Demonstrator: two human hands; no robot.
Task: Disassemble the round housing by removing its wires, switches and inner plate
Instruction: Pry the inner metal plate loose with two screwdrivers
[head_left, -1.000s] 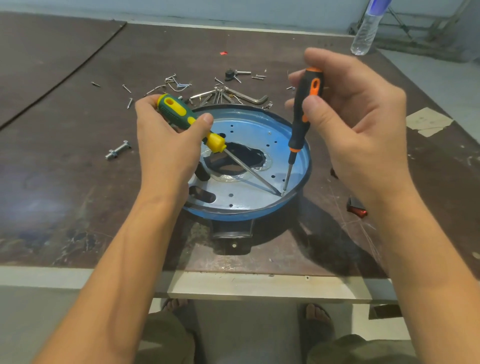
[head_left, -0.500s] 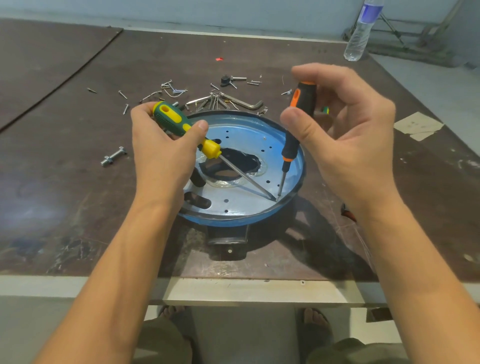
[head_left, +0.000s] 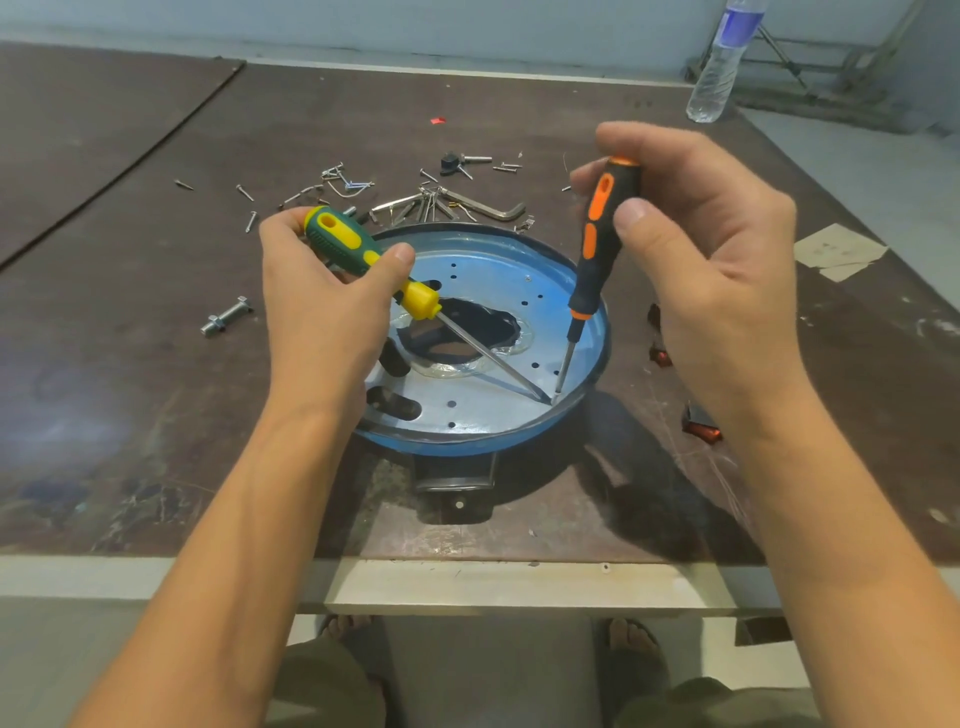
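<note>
At centre frame, a round blue housing (head_left: 467, 442) sits on the brown bench (head_left: 130, 374), its pale inner plate (head_left: 488, 408) in place. The left hand (head_left: 322, 306) grips a green-and-yellow screwdriver (head_left: 358, 249), its shaft slanting down to the right. The right hand (head_left: 717, 270) pinches a black-and-orange screwdriver (head_left: 597, 234) nearly upright. Both tips meet at the plate's lower right edge, seemingly in the seam against the rim. Loose screws (head_left: 343, 176) and hex keys (head_left: 488, 209) lie above the housing, a bolt (head_left: 226, 317) at left, a water bottle (head_left: 719, 67) at upper right.
</note>
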